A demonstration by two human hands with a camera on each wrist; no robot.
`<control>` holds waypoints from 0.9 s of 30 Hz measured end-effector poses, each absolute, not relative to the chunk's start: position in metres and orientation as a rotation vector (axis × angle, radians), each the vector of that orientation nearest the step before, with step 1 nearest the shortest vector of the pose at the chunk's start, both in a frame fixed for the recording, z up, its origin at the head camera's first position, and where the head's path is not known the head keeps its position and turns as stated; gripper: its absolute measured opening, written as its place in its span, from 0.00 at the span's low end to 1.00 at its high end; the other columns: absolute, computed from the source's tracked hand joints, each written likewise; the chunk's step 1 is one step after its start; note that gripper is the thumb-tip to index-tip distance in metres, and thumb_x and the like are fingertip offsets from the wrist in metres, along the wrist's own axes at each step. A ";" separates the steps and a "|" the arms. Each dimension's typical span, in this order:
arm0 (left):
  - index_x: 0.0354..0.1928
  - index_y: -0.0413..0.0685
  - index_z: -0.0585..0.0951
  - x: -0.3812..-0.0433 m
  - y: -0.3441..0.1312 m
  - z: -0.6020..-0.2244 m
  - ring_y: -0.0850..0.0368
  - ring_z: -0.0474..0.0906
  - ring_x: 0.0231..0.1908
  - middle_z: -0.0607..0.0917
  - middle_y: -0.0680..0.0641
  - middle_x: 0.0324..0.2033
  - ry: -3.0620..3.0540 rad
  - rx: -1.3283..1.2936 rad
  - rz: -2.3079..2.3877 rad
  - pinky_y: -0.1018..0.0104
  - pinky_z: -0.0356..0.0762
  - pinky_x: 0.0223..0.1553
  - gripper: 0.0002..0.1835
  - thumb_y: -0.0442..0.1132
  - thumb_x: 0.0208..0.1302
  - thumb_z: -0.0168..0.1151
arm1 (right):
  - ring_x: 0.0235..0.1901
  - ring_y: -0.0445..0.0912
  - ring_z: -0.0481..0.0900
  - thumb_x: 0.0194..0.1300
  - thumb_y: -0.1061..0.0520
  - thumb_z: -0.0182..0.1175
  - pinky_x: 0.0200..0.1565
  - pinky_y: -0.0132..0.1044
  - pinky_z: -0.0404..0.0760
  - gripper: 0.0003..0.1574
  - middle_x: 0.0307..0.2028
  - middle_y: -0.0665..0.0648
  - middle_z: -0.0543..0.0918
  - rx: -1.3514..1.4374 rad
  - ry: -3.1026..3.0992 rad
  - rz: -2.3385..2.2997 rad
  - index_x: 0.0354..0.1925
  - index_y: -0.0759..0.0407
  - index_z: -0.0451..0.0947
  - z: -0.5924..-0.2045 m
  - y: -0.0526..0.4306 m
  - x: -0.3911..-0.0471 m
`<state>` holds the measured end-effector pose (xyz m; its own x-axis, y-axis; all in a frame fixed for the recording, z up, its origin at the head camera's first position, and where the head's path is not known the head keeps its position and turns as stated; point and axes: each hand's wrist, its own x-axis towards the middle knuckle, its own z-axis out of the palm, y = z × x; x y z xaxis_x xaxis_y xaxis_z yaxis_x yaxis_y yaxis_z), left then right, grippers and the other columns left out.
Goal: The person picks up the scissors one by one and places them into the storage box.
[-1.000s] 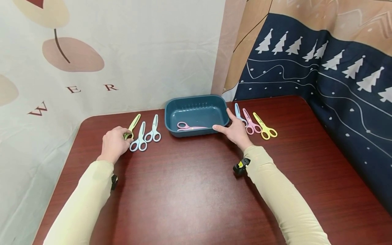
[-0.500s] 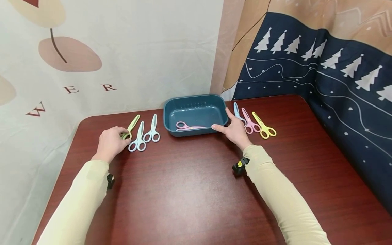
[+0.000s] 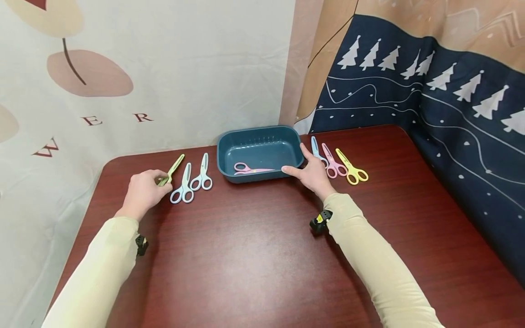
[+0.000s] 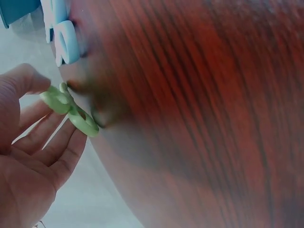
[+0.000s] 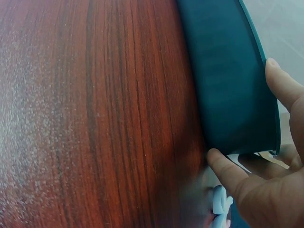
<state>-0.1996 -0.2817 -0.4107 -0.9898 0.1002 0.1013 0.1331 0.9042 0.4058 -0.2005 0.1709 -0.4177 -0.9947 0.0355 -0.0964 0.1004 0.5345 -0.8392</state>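
My left hand (image 3: 143,191) pinches a pair of green scissors (image 3: 174,166) by the handles, between thumb and fingers. In the left wrist view the scissors' handle loops (image 4: 81,122) stand a little off the table. Two light blue scissors lie just right of that hand: a nearer pair (image 3: 186,180) and a farther pair (image 3: 203,166). My right hand (image 3: 315,176) grips the right end of a dark teal plastic basin (image 3: 250,178), thumb on the front rim. Pink scissors (image 3: 247,171) lie inside the basin, along its front wall. The right wrist view shows the fingers against the basin wall (image 5: 232,80).
Right of the basin lie blue scissors (image 3: 315,148), pink scissors (image 3: 334,164) and yellow scissors (image 3: 351,167). All rest on a dark red wooden table (image 3: 246,255). Patterned cloths (image 3: 197,68) hang behind it and along its right side.
My left hand has drawn the green scissors' handles slightly left, away from the light blue scissors. The right hand keeps its grip on the basin. The head view has shifted a little.
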 end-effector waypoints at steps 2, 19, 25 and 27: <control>0.50 0.33 0.85 -0.199 -0.282 -0.411 0.40 0.79 0.36 0.87 0.33 0.43 -2.963 -0.186 -0.655 0.50 0.74 0.38 0.17 0.35 0.60 0.63 | 0.79 0.57 0.55 0.64 0.42 0.73 0.76 0.57 0.58 0.63 0.80 0.59 0.57 0.122 2.691 -1.482 0.83 0.53 0.49 -0.418 0.171 -0.201; 0.49 0.34 0.84 -0.203 -0.281 -0.417 0.41 0.77 0.31 0.86 0.34 0.34 -2.831 -0.145 -0.691 0.54 0.71 0.33 0.13 0.31 0.65 0.58 | 0.79 0.55 0.54 0.64 0.42 0.73 0.76 0.55 0.58 0.63 0.80 0.58 0.56 0.112 2.680 -1.493 0.83 0.54 0.49 -0.419 0.172 -0.202; 0.49 0.34 0.83 -0.204 -0.281 -0.414 0.39 0.78 0.32 0.87 0.33 0.35 -2.821 -0.131 -0.703 0.52 0.73 0.35 0.13 0.30 0.65 0.59 | 0.79 0.56 0.54 0.64 0.43 0.73 0.76 0.56 0.57 0.63 0.80 0.58 0.56 0.113 2.673 -1.497 0.83 0.53 0.48 -0.418 0.172 -0.201; 0.50 0.34 0.83 -0.204 -0.281 -0.412 0.39 0.79 0.33 0.87 0.32 0.36 -2.827 -0.124 -0.712 0.52 0.73 0.35 0.13 0.30 0.65 0.61 | 0.79 0.56 0.54 0.64 0.44 0.73 0.76 0.56 0.57 0.63 0.80 0.59 0.56 0.116 2.672 -1.499 0.83 0.53 0.48 -0.418 0.172 -0.201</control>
<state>-0.2042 -0.2806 -0.4123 -0.9715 0.0268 0.2357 0.1353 0.8788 0.4576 -0.2011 0.1718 -0.4180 -0.9943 0.0289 -0.1027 0.1027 0.5199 -0.8480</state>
